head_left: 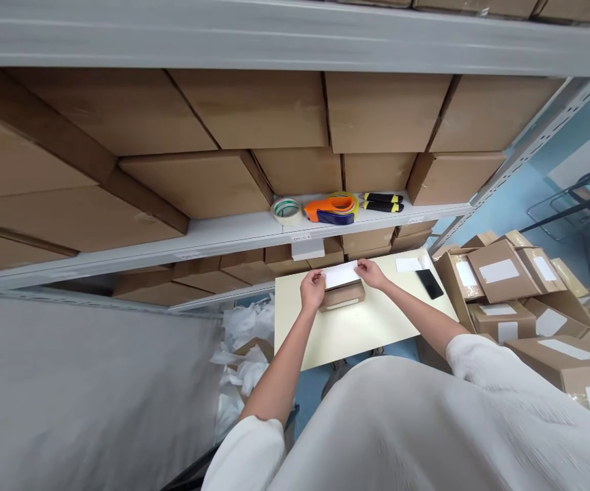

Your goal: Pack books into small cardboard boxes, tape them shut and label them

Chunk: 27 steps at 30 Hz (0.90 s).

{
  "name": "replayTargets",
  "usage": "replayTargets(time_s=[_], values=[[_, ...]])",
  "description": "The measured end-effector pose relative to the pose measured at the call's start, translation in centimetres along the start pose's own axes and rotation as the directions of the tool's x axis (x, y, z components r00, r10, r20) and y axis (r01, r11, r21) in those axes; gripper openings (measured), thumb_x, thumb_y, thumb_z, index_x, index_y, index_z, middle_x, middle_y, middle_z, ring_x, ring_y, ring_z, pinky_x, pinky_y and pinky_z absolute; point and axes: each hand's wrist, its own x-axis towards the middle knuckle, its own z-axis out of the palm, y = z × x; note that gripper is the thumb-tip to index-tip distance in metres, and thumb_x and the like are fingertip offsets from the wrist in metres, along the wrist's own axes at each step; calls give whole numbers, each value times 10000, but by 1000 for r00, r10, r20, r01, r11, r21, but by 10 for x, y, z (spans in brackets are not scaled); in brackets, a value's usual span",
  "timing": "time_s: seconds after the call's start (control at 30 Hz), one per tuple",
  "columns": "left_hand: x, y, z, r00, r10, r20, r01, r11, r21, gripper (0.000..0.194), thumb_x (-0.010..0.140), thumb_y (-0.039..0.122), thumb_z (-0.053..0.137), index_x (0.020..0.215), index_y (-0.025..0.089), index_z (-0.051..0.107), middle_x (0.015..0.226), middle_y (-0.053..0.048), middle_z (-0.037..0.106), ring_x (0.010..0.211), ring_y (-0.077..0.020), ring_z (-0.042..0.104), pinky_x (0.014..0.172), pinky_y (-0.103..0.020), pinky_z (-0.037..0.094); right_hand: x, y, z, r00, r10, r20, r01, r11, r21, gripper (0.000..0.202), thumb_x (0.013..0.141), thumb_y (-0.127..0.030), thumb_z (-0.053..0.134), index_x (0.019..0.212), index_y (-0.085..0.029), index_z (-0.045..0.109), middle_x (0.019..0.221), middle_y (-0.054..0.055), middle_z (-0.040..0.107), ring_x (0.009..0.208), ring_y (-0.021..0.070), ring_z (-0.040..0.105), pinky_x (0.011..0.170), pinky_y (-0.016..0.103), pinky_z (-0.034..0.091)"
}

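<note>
Between my two hands a white label (340, 274) is stretched just over the top of a small cardboard box (343, 296). My left hand (314, 289) pinches the label's left end, and my right hand (371, 273) pinches its right end. I cannot tell whether the label touches the box. The box lies on a pale cream table (295, 334), with a light strip along its near side. Right of my right hand are a white paper sheet (408, 264) and a black phone (429, 284).
On the metal shelf (233, 233) lie a tape roll (287, 211), an orange tape dispenser (331, 208) and black-yellow utility knives (382, 202), before large cartons (295, 170). Labelled parcels (499, 271) are piled at right. White crumpled wrapping (248, 317) lies left of the table.
</note>
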Motion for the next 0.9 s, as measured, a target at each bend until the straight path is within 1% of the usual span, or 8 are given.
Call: replayTargets(time_s=[0.07, 0.13, 0.27, 0.37, 0.47, 0.6, 0.73, 0.9], values=[[-1, -9, -3, 998, -61, 16, 61, 998, -14, 174, 887, 233, 680, 1054, 222, 724, 916, -32, 731, 850, -185, 703, 873, -330, 593, -2, -1, 9, 996, 87, -22, -88, 994, -59, 129, 846, -367, 604, 917, -262, 579, 706, -60, 574, 701, 179, 586, 715, 312, 506], [-5, -18, -4, 994, -112, 1, 112, 994, -14, 262, 864, 204, 692, 1124, 229, 701, 922, -23, 726, 817, -176, 699, 845, -329, 586, -5, 0, 18, 986, 156, -62, -163, 980, -115, 191, 835, -311, 606, 1019, -266, 578, 725, -66, 609, 736, 190, 637, 728, 311, 517], [-11, -36, -4, 991, -131, -14, 131, 991, 23, 251, 830, 150, 699, 1058, 245, 653, 966, -15, 715, 773, -154, 676, 819, -319, 564, -13, 5, 34, 980, 177, -88, -194, 948, -252, 177, 861, -243, 585, 1017, -290, 517, 745, -55, 641, 805, 218, 689, 722, 315, 514], [-13, -47, -2, 998, -63, -5, 63, 995, 83, 194, 845, 151, 672, 1001, 248, 612, 969, -8, 690, 728, -138, 631, 805, -307, 541, -19, 9, 42, 983, 174, -65, -185, 915, -359, 171, 890, -200, 570, 1012, -292, 495, 795, -39, 666, 826, 222, 691, 721, 314, 497], [-15, -56, 0, 1000, 5, 18, -7, 991, 132, 167, 869, 151, 633, 1001, 245, 593, 1008, -11, 667, 722, -133, 607, 816, -313, 532, -23, 12, 47, 981, 191, -37, -187, 872, -452, 177, 932, -191, 548, 1068, -286, 488, 858, -25, 694, 831, 220, 679, 695, 302, 457], [-16, -62, 2, 997, 56, 47, -64, 980, 187, 125, 891, 150, 611, 962, 249, 585, 1049, -31, 657, 761, -165, 619, 867, -354, 543, -28, 14, 49, 982, 186, -15, -165, 829, -534, 172, 975, -192, 520, 1121, -277, 485, 923, -5, 712, 836, 226, 666, 704, 305, 423], [-17, -63, 2, 986, 124, 114, -152, 945, 288, 142, 912, 126, 579, 959, 257, 608, 1092, -66, 664, 877, -229, 669, 940, -407, 545, -30, 15, 52, 991, 134, 8, -100, 780, -617, 189, 991, -176, 497, 1162, -257, 506, 976, 21, 720, 871, 241, 658, 778, 325, 427], [-17, -64, 1, 960, 203, 195, -270, 860, 433, 171, 937, 123, 571, 975, 246, 682, 1163, -115, 673, 1041, -291, 688, 1007, -455, 531, -29, 15, 58, 995, 101, 25, -50, 682, -730, 207, 1003, -151, 493, 1178, -228, 573, 1080, 84, 716, 999, 274, 639, 892, 365, 437]])
